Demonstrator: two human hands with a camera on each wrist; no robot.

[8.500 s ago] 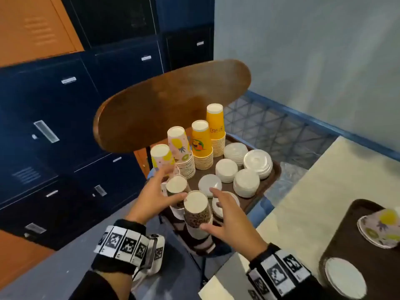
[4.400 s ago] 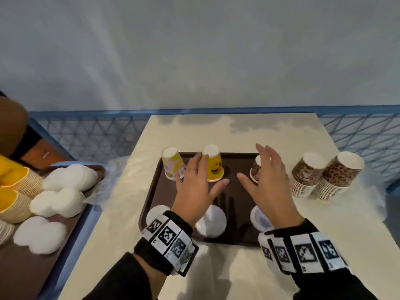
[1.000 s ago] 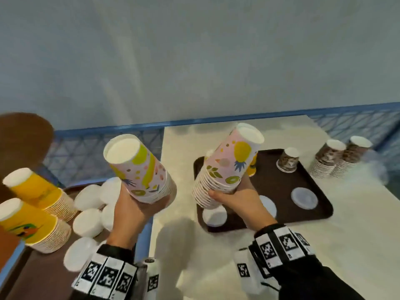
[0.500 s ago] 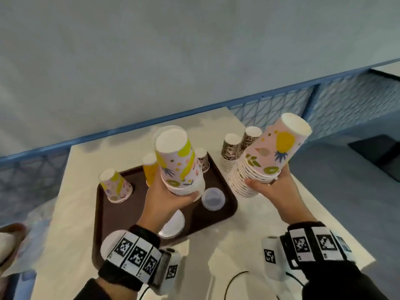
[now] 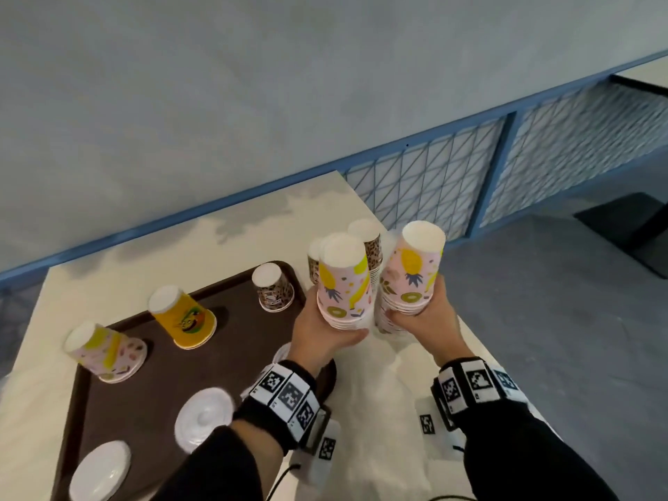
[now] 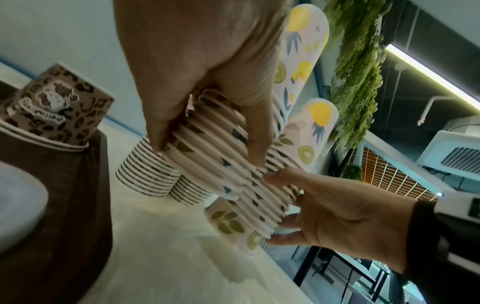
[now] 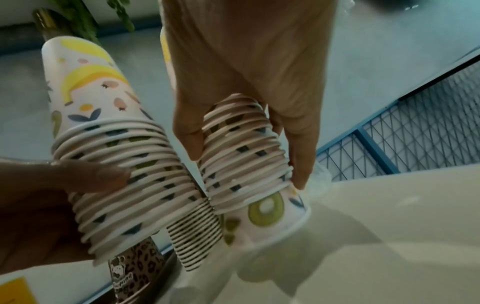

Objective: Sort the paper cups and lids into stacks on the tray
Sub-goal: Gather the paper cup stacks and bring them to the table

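Cream table (image 5: pixel 202 254), brown tray (image 5: pixel 144 385) on it, leopard-print cup stacks (image 5: pixel 372 247) beside the tray

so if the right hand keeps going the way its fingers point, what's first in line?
Likely the table top. The right hand grips its fruit-print cup stack with fingers pointing down, the lowest rim just above or touching it; contact is unclear.

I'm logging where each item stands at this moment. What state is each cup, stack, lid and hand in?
left hand: grips a fruit-print cup stack, held up.
right hand: grips a second fruit-print stack, tilted.
leopard-print stacks: upside down on the table, off the tray.
single leopard cup: upside down on the tray.
yellow cup: upside down on the tray.
single fruit-print cup: upside down on the tray.
lids: flat on the tray, unstacked.
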